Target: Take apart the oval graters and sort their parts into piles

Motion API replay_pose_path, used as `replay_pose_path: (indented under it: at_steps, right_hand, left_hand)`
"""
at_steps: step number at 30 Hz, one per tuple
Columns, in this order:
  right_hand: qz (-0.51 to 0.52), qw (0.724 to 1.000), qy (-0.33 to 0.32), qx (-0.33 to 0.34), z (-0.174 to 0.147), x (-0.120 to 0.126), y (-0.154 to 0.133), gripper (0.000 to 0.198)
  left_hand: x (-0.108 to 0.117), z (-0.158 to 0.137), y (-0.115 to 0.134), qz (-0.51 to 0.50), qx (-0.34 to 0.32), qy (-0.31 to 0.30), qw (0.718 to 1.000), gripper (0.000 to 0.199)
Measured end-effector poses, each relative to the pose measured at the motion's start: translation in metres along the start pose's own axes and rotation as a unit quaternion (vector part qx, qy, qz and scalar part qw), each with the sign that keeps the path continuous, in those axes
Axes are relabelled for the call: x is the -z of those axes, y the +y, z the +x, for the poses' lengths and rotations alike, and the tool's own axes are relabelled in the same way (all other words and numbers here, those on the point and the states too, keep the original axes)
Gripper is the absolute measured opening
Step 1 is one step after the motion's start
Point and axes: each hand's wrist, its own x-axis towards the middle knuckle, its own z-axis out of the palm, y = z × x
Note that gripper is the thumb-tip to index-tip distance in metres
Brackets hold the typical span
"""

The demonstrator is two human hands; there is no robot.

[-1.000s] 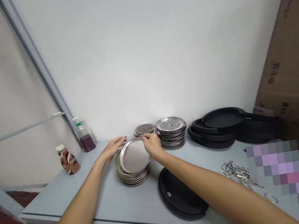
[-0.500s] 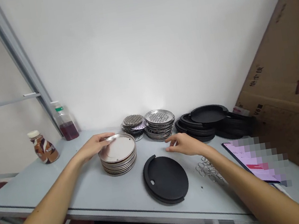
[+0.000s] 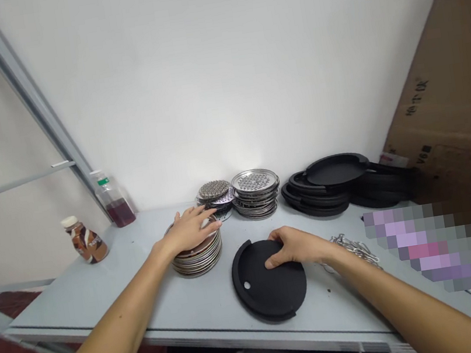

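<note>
My left hand point(image 3: 192, 228) lies over the top of a stack of round metal plates point(image 3: 199, 263), its fingers spread. A black round tray point(image 3: 273, 292) with a raised partial rim and a small hole rests near the table's front edge. At the tray's far right edge is my right hand point(image 3: 290, 245), thumb on the upper face and the other fingers over the far edge, partly hidden. Behind the two hands stand a stack of grater discs point(image 3: 255, 182) and a smaller pile of rough-surfaced discs point(image 3: 214, 190).
Several black trays point(image 3: 334, 172) are piled at the back right. Metal rings or clips point(image 3: 355, 250) lie beside my right forearm, near a blurred-out flat item point(image 3: 424, 251). Two bottles, one brown point(image 3: 86, 240) and one clear point(image 3: 116, 203), stand left. A cardboard box point(image 3: 455, 138) leans right.
My left hand has slid rightward from the plate stack's left edge to over its top. My right hand has come down and taken hold of the black tray's edge. The view has shifted slightly.
</note>
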Motion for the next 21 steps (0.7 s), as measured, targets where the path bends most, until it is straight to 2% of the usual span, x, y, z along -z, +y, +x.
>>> replay_pose_path:
  at_steps: [3,6,8,11,14,18,21]
  right_hand:
    - [0.133,0.991,-0.025,-0.015,-0.001,0.002,-0.001,0.028]
    - [0.275,0.960,-0.036,-0.034,-0.002,0.001,-0.006,0.024]
    - [0.337,0.940,-0.011,-0.056,-0.002,0.001,-0.009,0.019]
    - [0.382,0.919,0.035,-0.096,0.000,0.004,-0.012,0.010]
    - [0.397,0.910,0.059,-0.103,0.001,0.009,-0.012,0.005]
    - [0.405,0.908,0.058,-0.086,0.000,0.016,-0.011,0.034]
    - [0.409,0.907,0.064,-0.080,-0.001,0.019,-0.012,0.027]
  left_hand:
    - [-0.007,-0.001,0.000,0.028,-0.001,0.007,1.000,0.064]
    - [-0.012,-0.003,-0.002,0.053,-0.009,0.024,0.998,0.064]
    - [-0.014,-0.004,-0.002,0.064,-0.011,0.031,0.997,0.063]
    - [-0.014,-0.005,0.001,0.068,-0.011,0.040,0.997,0.064]
    - [-0.011,-0.005,0.003,0.051,-0.004,0.022,0.998,0.064]
    - [-0.003,0.002,-0.001,0.022,0.007,-0.031,0.999,0.064]
    - [0.003,0.008,-0.007,0.010,0.007,-0.057,0.998,0.064]
